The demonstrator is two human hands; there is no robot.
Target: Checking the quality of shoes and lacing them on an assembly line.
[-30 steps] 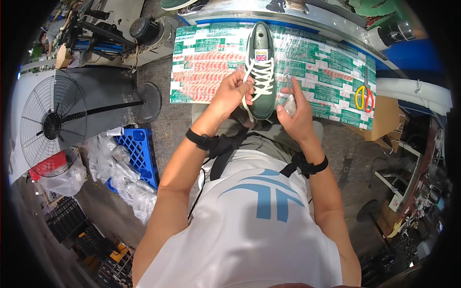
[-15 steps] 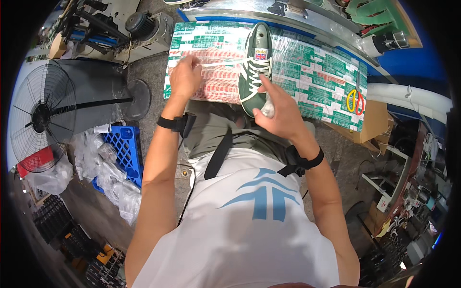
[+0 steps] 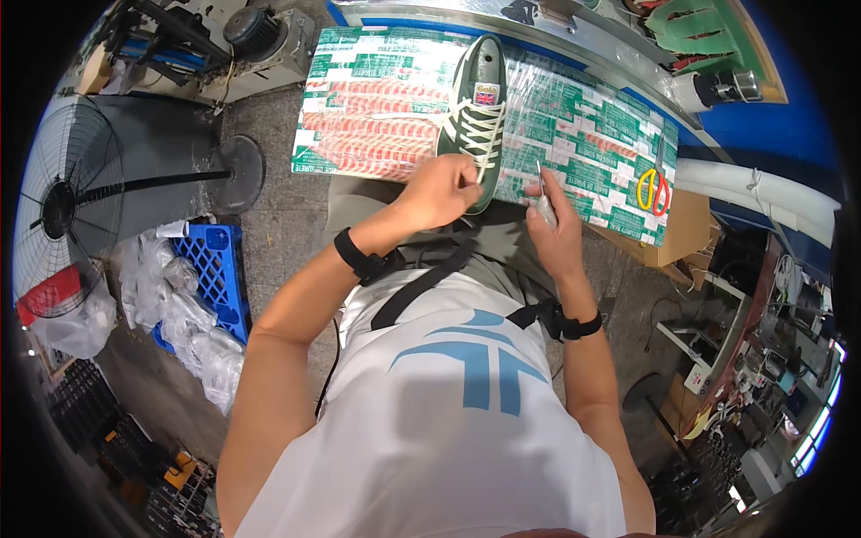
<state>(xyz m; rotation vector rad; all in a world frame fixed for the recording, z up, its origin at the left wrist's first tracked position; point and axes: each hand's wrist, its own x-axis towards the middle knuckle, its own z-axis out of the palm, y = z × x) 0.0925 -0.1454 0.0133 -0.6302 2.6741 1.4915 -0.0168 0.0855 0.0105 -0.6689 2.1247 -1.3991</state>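
A dark green sneaker [image 3: 487, 67] with white trim lies on a taped box, its tongue end pointing away from me. White shoelace [image 3: 482, 134] zigzags across it, and a loose length trails off to the left. Over the lower lacing, near the toe, my left hand [image 3: 441, 192] is closed in a pinch on the shoelace. Just right of the toe, my right hand [image 3: 558, 224] grips a slim pointed tool, like an awl [image 3: 544, 208], with a pale handle and a thin metal shaft pointing away. The shaft stands apart from the shoe; its tip is too small to make out.
Green and white printed tape covers the box [image 3: 377, 67] under the shoe. Scissors [image 3: 653, 190] with yellow and red handles lie at its right end. A metal-edged bench [image 3: 583, 45] runs behind. To the left are a floor fan [image 3: 61, 208] and a blue plastic crate [image 3: 224, 278].
My left hand has come right and nearer, from the box's left side to the shoe's lower laces. My right hand has drawn back from the shoe, and the tool's shaft now shows.
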